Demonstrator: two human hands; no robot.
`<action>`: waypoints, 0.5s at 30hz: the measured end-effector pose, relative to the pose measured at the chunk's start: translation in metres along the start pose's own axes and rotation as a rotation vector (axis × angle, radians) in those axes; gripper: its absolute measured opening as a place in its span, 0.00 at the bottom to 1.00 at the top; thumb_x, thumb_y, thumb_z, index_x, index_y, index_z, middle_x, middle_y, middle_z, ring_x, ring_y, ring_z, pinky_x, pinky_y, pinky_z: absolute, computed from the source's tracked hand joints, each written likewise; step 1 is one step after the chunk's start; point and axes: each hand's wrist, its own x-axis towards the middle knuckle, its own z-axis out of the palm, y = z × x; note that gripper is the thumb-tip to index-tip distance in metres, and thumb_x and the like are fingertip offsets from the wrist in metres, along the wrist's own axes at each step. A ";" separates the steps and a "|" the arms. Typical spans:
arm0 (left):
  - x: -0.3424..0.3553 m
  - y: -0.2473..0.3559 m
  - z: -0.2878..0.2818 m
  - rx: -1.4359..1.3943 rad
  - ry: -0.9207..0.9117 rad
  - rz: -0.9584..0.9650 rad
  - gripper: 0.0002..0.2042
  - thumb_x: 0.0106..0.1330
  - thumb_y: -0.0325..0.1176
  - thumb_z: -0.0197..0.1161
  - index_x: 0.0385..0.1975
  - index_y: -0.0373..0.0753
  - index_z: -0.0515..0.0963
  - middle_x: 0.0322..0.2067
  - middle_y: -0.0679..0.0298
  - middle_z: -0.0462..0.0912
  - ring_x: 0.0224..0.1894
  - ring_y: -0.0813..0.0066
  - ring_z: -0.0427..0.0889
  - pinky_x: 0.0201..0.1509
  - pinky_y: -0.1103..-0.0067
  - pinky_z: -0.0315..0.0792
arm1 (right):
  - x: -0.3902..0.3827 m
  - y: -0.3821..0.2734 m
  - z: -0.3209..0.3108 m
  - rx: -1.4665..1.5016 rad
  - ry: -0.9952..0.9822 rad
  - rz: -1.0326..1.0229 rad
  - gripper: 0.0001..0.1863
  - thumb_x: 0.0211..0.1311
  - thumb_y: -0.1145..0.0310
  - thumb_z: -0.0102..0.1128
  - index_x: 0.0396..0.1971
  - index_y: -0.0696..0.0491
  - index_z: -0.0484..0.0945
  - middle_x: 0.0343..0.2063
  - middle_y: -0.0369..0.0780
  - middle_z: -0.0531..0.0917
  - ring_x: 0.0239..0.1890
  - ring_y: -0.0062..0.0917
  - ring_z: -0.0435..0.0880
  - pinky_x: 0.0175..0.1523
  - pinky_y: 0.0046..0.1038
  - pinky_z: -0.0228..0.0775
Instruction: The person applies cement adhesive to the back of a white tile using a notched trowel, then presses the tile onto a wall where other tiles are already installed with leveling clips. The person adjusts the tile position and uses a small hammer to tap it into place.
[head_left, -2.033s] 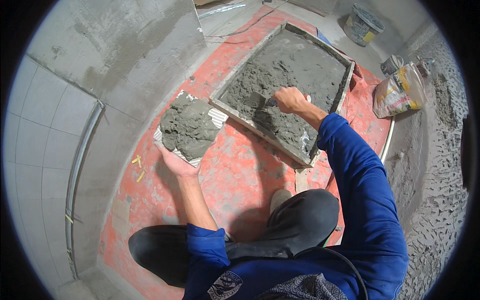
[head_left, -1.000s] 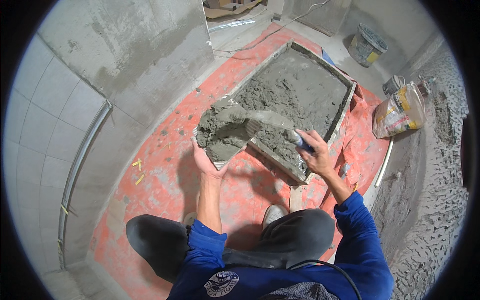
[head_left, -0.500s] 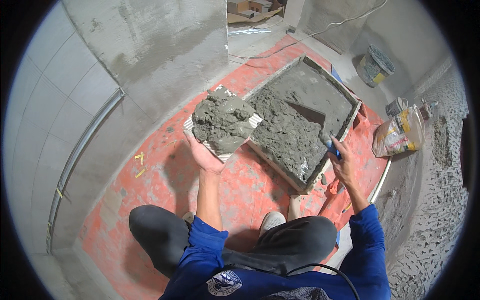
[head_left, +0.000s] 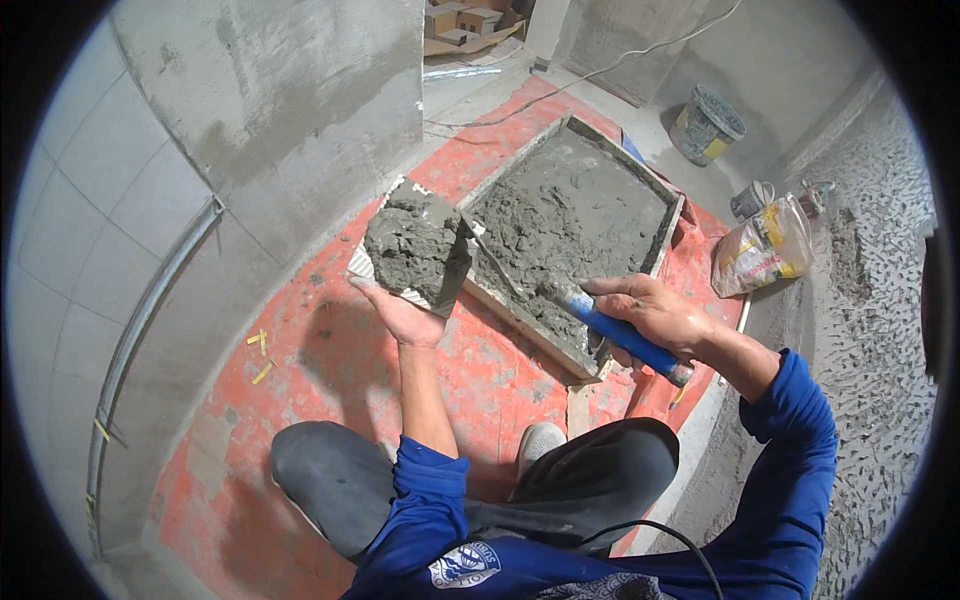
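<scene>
Mortar (head_left: 415, 245), heaped on a ridged tile (head_left: 361, 263) left of the tray (head_left: 530, 333). Left hand (head_left: 410, 318) grasps the tile from beneath, apparently leaving its face accessible; right hand (head_left: 652, 315), by the tray's near right corner, clasps the trowel (head_left: 632, 337), blade toward the heap.

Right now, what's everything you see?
Ridged square tile: 1, white, centre
Lumpy mortar heap: 1, grey, on tile
Thin-bladed trowel: 1, blue handle, centre
Shallow rectangular tray: 1, grey, ahead
Flat sheet: 1, red, underneath
Round buckets: 2, grey, upper right
Printed bag: 1, whitish, right
Thin strips: several, yellow, left
Square boxes: several, brown, top
Wall tiles: several, grey, left
Left hand: 1, under tile
Right hand: 1, gripping trowel
Bent legs: 2, dark, bottom
</scene>
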 end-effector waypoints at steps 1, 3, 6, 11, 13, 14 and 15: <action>0.000 0.000 0.000 0.018 0.040 0.003 0.43 0.65 0.74 0.37 0.71 0.47 0.59 0.68 0.58 0.65 0.68 0.53 0.66 0.70 0.55 0.62 | 0.001 -0.004 0.004 0.060 -0.023 -0.007 0.25 0.76 0.68 0.41 0.68 0.62 0.61 0.26 0.40 0.79 0.19 0.20 0.78 0.25 0.24 0.74; -0.001 -0.001 -0.001 0.074 0.052 0.031 0.43 0.66 0.73 0.35 0.71 0.45 0.59 0.67 0.59 0.66 0.66 0.55 0.68 0.69 0.57 0.63 | 0.004 -0.011 0.010 0.143 -0.021 0.059 0.25 0.75 0.69 0.41 0.68 0.64 0.60 0.27 0.40 0.79 0.19 0.20 0.78 0.24 0.24 0.74; -0.002 -0.004 -0.004 0.153 0.110 0.058 0.42 0.68 0.72 0.33 0.70 0.42 0.60 0.65 0.61 0.69 0.65 0.59 0.70 0.69 0.62 0.64 | 0.007 -0.020 0.018 0.164 -0.045 0.021 0.26 0.75 0.69 0.42 0.68 0.65 0.59 0.26 0.40 0.78 0.18 0.20 0.77 0.22 0.24 0.73; -0.002 -0.009 -0.011 0.237 0.195 0.104 0.44 0.68 0.72 0.35 0.72 0.41 0.55 0.67 0.59 0.65 0.67 0.60 0.67 0.71 0.63 0.61 | 0.012 -0.029 0.025 0.245 -0.071 0.073 0.27 0.74 0.71 0.40 0.69 0.65 0.55 0.23 0.39 0.75 0.16 0.20 0.76 0.20 0.24 0.72; -0.002 -0.011 -0.014 0.259 0.185 0.108 0.45 0.67 0.72 0.36 0.72 0.40 0.53 0.69 0.59 0.63 0.68 0.60 0.65 0.72 0.64 0.59 | 0.014 -0.031 0.028 0.259 -0.069 0.079 0.27 0.74 0.71 0.40 0.69 0.65 0.56 0.23 0.39 0.75 0.16 0.20 0.76 0.19 0.24 0.71; -0.002 -0.011 -0.015 0.236 0.170 0.091 0.45 0.67 0.72 0.36 0.72 0.40 0.54 0.69 0.59 0.63 0.68 0.60 0.65 0.73 0.65 0.58 | 0.015 -0.031 0.030 0.262 -0.062 0.081 0.26 0.74 0.71 0.40 0.69 0.64 0.57 0.23 0.39 0.75 0.15 0.20 0.76 0.19 0.24 0.71; -0.002 -0.012 -0.017 0.225 0.170 0.073 0.44 0.68 0.72 0.36 0.72 0.40 0.54 0.69 0.59 0.62 0.68 0.61 0.65 0.73 0.65 0.58 | 0.014 -0.032 0.031 0.258 -0.052 0.097 0.26 0.74 0.71 0.40 0.68 0.64 0.58 0.23 0.39 0.76 0.15 0.20 0.76 0.19 0.24 0.71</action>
